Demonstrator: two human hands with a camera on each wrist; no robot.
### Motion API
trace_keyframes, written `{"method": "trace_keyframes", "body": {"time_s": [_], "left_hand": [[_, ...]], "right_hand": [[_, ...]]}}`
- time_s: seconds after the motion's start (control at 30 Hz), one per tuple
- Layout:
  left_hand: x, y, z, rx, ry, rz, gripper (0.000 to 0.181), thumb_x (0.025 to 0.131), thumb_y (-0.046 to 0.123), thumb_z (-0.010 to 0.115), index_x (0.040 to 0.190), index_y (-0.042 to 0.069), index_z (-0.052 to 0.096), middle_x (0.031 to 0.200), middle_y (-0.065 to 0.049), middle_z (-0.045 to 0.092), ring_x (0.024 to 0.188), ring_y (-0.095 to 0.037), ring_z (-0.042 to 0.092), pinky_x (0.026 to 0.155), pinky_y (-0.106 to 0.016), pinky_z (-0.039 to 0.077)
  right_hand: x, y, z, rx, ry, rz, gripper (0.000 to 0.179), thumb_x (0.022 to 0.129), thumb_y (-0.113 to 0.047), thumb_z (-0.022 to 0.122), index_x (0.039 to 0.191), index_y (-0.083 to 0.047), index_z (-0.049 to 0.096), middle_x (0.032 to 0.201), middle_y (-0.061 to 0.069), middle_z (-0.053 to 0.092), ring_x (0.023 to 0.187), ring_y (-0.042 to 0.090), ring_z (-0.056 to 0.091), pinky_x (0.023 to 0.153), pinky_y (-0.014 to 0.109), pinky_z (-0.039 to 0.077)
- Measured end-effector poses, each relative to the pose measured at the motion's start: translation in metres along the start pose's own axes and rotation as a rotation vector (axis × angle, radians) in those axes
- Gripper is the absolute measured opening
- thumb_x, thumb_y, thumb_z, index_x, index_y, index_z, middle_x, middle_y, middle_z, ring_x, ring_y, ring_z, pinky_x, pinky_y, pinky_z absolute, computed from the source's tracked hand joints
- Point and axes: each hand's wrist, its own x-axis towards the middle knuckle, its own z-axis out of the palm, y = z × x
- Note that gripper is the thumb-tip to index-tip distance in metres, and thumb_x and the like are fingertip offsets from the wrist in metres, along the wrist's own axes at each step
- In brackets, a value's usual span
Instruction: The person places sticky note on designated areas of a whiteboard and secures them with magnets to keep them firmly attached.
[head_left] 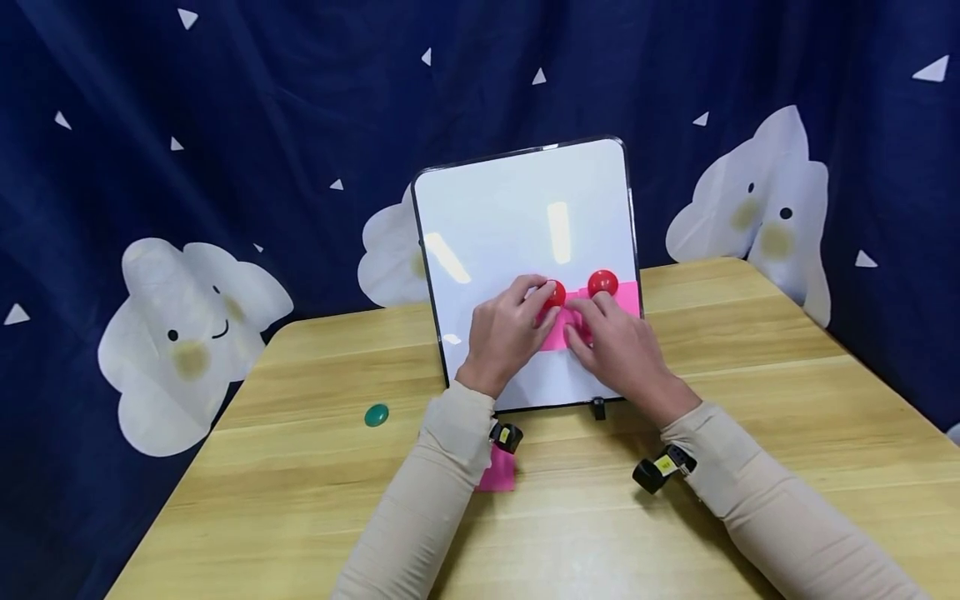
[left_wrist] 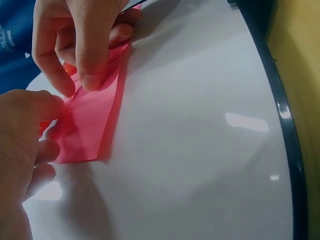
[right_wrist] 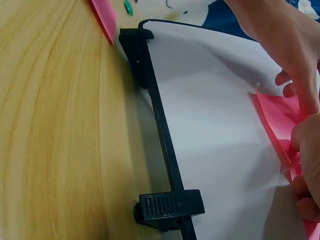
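By the fingers of the left hand [head_left: 510,329], a glossy red round disc, seemingly a magnet [head_left: 557,293], is grasped between thumb and fingertips. A bright pink square of thin paper [head_left: 555,340] is overlapped by that disc and touched by the fingers of the right hand [head_left: 626,346]; whether it is pinched there or only pressed cannot be told. This square is placed against a white board with a black rim [head_left: 487,217], stood towards the far edge of the pale wooden bench [head_left: 300,500]. Beside it, at the board's right edge, a 2nd pink square [head_left: 628,298] is overlapped by another red disc [head_left: 603,283], which is partly covered by the right fingers.

On the bench, a loose pink sheet [head_left: 497,475] is partly hidden by the left sleeve, nearer the front edge, and a green round disc [head_left: 377,415] is seen towards the left edge.

As judged, 1 square is already fixed, the other is being secured, and 1 sheet and the green disc are left unused.
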Motion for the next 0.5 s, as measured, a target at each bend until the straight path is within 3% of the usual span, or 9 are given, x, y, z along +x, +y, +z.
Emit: {"method": "trace_keyframes", "body": {"time_s": [0.5], "left_hand": [[0.0011, 0.0010, 0.0022, 0.042, -0.019, -0.008, 0.036, 0.088, 0.029, 0.078, 0.119, 0.011, 0.074, 0.112, -0.003, 0.069, 0.074, -0.015, 0.071, 0.066, -0.023, 0.055]], "right_hand": [[-0.0012, -0.0006, 0.0016, -0.004, 0.006, 0.016, 0.043, 0.084, -0.018, 0.080, 0.121, -0.004, 0.064, 0.088, 0.011, 0.055, 0.059, 0.017, 0.047, 0.048, 0.029, 0.043]]}}
